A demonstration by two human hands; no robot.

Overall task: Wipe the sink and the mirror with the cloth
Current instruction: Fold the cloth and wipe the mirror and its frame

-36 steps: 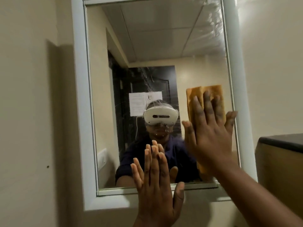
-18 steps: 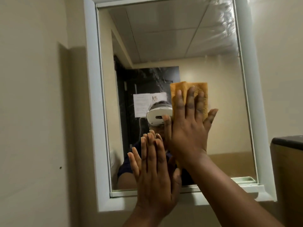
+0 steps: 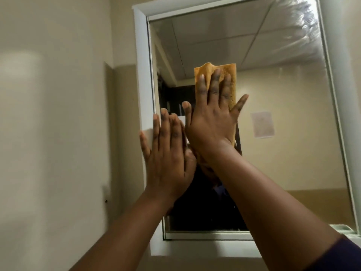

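Right hand [image 3: 213,122] presses the cloth [image 3: 230,75] flat-fingered on the mirror [image 3: 283,94], frame centre, long axis vertical. Left hand [image 3: 168,153] flat, empty (bracing lower left). Streaks lie upper right.

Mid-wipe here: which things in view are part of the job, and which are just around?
In the job:
orange cloth
mirror
right hand, pressing the cloth flat
left hand, flat at the mirror's left edge

Just around:
white frame
beige wall
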